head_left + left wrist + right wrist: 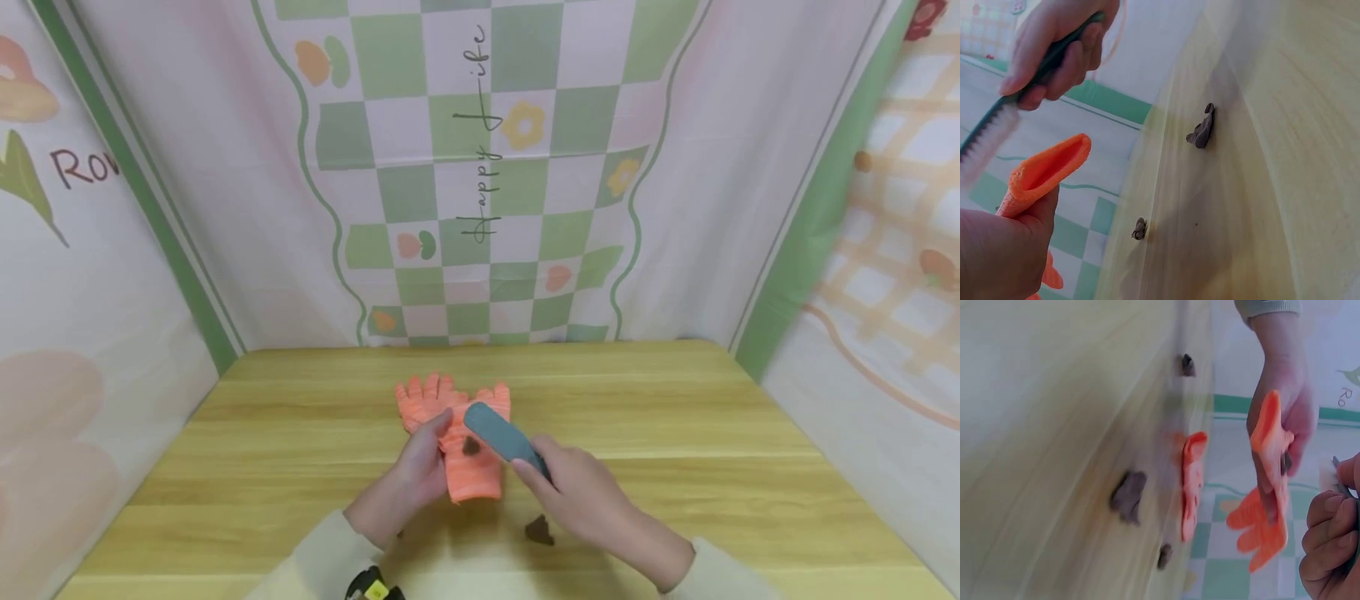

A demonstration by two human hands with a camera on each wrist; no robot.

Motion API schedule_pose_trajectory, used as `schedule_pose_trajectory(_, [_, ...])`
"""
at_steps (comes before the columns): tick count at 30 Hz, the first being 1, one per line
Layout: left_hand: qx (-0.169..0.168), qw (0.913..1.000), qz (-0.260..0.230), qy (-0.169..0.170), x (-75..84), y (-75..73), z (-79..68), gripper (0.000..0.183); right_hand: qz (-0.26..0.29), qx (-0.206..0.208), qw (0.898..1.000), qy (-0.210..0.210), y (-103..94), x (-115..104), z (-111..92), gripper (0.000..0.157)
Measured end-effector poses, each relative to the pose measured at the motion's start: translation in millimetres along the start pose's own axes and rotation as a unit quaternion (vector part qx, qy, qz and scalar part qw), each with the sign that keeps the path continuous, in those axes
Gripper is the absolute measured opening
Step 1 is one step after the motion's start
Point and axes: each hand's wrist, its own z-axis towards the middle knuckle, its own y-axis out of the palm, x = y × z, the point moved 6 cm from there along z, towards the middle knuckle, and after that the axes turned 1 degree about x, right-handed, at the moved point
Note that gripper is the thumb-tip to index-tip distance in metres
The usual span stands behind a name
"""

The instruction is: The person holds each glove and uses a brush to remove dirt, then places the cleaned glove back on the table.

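My left hand (422, 460) holds an orange knit glove (474, 483) above the table, thumb on one side and fingers behind. A small brown lump (471, 447) clings to the glove's face. In my right hand (588, 492) is a blue-green brush (501, 432), gripped by its handle. Its white bristles (991, 144) show in the left wrist view, near the glove's cuff (1054, 165) with a gap between. A second orange glove (1191, 494) lies on the table beyond the held one.
On the wood-grain table (300, 467) lies a dark brown lump (539, 531) near my right hand. Smaller brown lumps (1187, 365) lie elsewhere on the tabletop. A patterned curtain (480, 167) hangs behind the table, with more cloth at both sides.
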Motion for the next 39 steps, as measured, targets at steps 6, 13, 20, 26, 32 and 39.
schedule_pose_trajectory(6, [0.004,1.0,-0.008,0.001,-2.7,6.5,-0.3,0.053,-0.011,-0.014,1.0,-0.002,12.1,-5.9,9.7,0.034])
schedule_pose_trajectory(13, [0.001,1.0,-0.009,0.002,-0.9,9.8,-3.0,0.054,-0.036,-0.026,0.999,0.015,19.3,2.4,9.6,0.038])
schedule_pose_trajectory(20, [-0.002,0.9999,-0.016,0.0,-1.3,9.2,-3.0,0.055,-0.048,-0.043,0.998,0.025,19.9,8.7,7.4,0.05])
schedule_pose_trajectory(26, [-0.003,1.0,0.001,0.003,0.7,4.6,-2.9,0.055,-0.055,-0.049,0.997,0.017,16.7,12.2,1.4,0.047])
schedule_pose_trajectory(32, [-0.007,0.9999,0.006,0.009,4.0,1.6,-2.3,0.053,-0.054,-0.04,0.998,0.013,10.7,15.8,-5.2,0.042])
schedule_pose_trajectory(39, [0.001,0.9996,0.028,0.009,5.7,1.0,-3.9,0.053,-0.07,-0.031,0.997,0.012,4.7,18.6,-9.7,0.04])
